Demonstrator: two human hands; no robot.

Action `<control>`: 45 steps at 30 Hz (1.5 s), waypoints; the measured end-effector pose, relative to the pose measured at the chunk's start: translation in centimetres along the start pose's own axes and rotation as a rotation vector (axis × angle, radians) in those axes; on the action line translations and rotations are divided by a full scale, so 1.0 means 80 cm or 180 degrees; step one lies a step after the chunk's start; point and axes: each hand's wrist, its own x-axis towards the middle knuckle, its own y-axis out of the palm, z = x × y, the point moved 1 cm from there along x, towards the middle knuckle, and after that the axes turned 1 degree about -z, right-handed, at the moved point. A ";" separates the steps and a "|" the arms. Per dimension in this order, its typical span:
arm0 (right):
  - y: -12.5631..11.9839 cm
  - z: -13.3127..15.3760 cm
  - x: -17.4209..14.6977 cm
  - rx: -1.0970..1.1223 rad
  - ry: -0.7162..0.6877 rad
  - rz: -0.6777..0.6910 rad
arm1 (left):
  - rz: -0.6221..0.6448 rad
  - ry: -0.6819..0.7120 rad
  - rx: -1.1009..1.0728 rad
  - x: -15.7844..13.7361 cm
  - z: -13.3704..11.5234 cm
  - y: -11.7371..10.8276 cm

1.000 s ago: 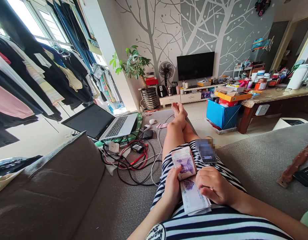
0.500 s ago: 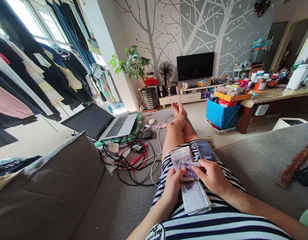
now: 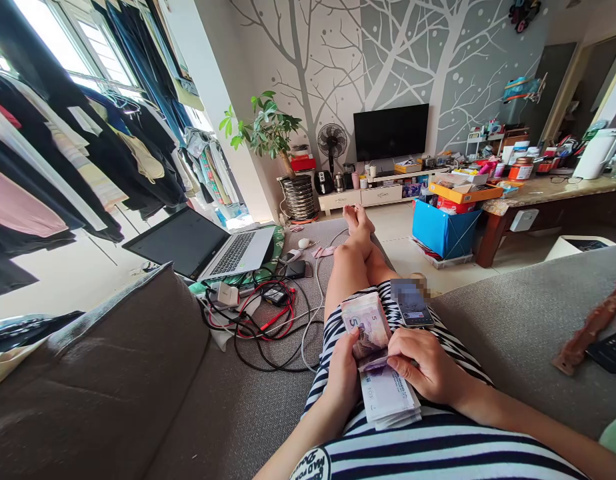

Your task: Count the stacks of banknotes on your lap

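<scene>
My left hand (image 3: 344,367) grips a thick stack of banknotes (image 3: 365,325) marked with a 5, its thumb lying on the top note. Just below it, my right hand (image 3: 428,363) pinches a purple banknote (image 3: 375,361), which is bent down at the lower end of the stack. Under that note lies a second pile of banknotes (image 3: 389,398), pale side up and slightly fanned, on the striped clothing (image 3: 438,443) over my lap. Beyond my right hand a phone (image 3: 414,310) rests on my thigh, its top edge blurred out.
Tangled cables (image 3: 273,313) and an open laptop (image 3: 238,252) are on the sofa (image 3: 248,407) to my left. A remote control (image 3: 611,350) lies at the far right. Past my feet stand a blue bin (image 3: 445,230) and a cluttered table (image 3: 543,191).
My right hand has pulled the purple note down from the stack's face towards the lower pile. More of the stack's top note shows, and my left thumb has shifted up and left.
</scene>
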 end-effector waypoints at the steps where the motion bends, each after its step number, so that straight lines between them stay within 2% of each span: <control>1: 0.000 0.001 -0.001 0.0012 -0.0077 0.0048 | -0.0024 0.0009 0.0000 0.000 0.000 0.001; 9: -0.002 0.003 -0.004 0.0051 -0.0327 0.0180 | -0.0017 0.0022 -0.0034 0.007 0.005 -0.006; 16: 0.001 0.002 -0.004 0.0018 -0.0403 0.0305 | 0.0304 0.0058 -0.0105 0.009 0.006 -0.011; 22: 0.002 0.001 -0.005 -0.0012 -0.0379 0.0360 | 0.0152 0.0139 -0.0067 0.008 0.005 -0.009; 37: 0.003 -0.003 -0.009 0.0026 -0.0455 0.0458 | 0.0072 0.0159 0.0016 0.011 0.009 -0.016; 45: 0.004 -0.003 -0.009 0.0083 -0.0481 0.0544 | 0.0179 0.0148 -0.0011 0.011 0.010 -0.015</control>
